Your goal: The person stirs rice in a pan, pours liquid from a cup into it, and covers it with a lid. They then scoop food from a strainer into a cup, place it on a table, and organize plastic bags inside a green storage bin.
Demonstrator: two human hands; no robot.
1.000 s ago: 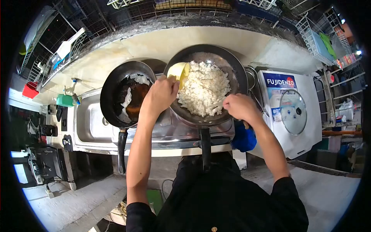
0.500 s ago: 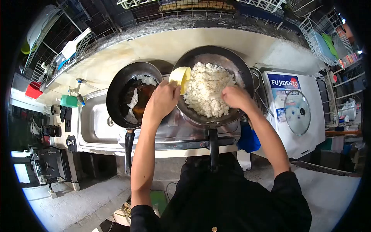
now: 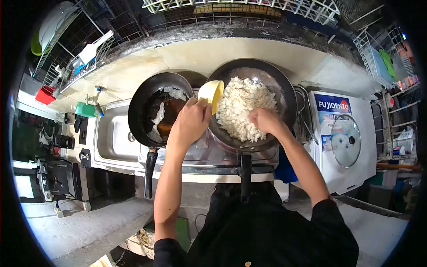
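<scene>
My left hand (image 3: pixel 191 118) grips a small yellow bowl (image 3: pixel 211 95), tipped on its side over the left rim of the large pan (image 3: pixel 291 104). White cooked rice (image 3: pixel 244 100) is heaped inside that pan. Over the rice's right part is my right hand (image 3: pixel 266 121), its fingers drawn together; whatever they hold, if anything, is hidden. A smaller dark frying pan (image 3: pixel 135 111) stands to the left, with brown liquid and whitish residue inside. Both pans have black handles pointing toward me.
Beneath the pans is a metal gas stove (image 3: pixel 209 160). A steel sink (image 3: pixel 113 153) lies left of it. On the right, a glass lid (image 3: pixel 346 144) rests on a white appliance (image 3: pixel 358 173). Wire racks (image 3: pixel 376 62) hang along the back.
My right hand has moved left, further over the middle of the rice. The yellow bowl stays in my left hand near the pan rim. The camera view has shifted slightly.
</scene>
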